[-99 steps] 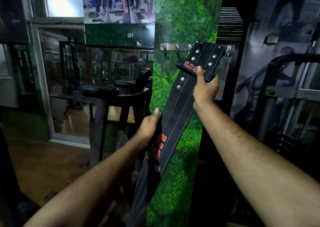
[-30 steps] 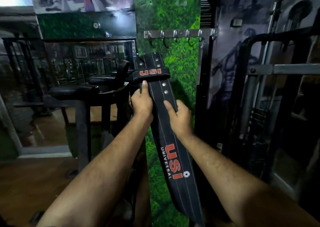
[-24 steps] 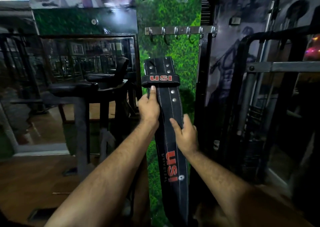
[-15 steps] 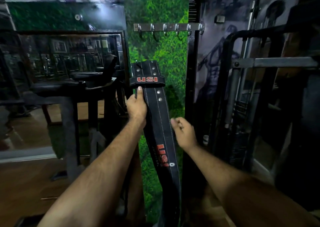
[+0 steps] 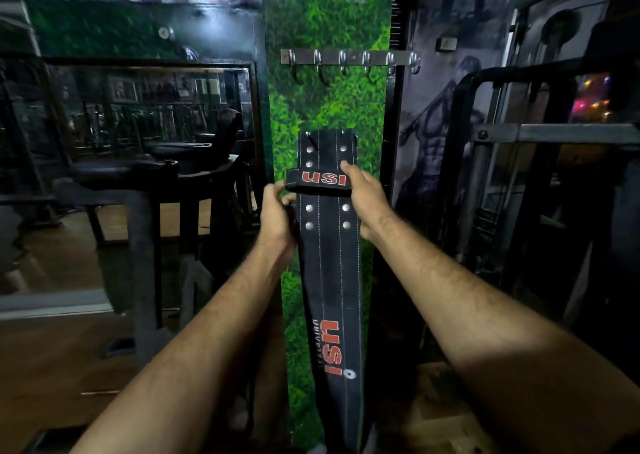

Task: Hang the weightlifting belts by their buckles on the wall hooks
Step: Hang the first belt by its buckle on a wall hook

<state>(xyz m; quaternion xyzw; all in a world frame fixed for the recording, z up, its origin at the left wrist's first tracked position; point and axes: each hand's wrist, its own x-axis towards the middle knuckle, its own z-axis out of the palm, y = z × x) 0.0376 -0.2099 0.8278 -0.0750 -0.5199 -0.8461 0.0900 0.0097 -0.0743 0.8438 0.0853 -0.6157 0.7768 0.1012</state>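
The black USI weightlifting belt (image 5: 329,245) is held upright against the green grass-print panel (image 5: 325,107), its top end well below the hook rail (image 5: 349,59). The left hand (image 5: 277,218) pinches its left edge, the right hand (image 5: 363,193) grips the keeper loop (image 5: 320,181). Hanging looks not yet done; next, lift the buckle end to a hook

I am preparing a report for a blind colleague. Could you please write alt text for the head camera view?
Two bare hands hold a black weightlifting belt upright before a green grass-patterned wall panel, the left hand and right hand gripping its edges beside the red-lettered loop. An empty row of metal hooks is mounted above. Dim gym equipment surrounds them.
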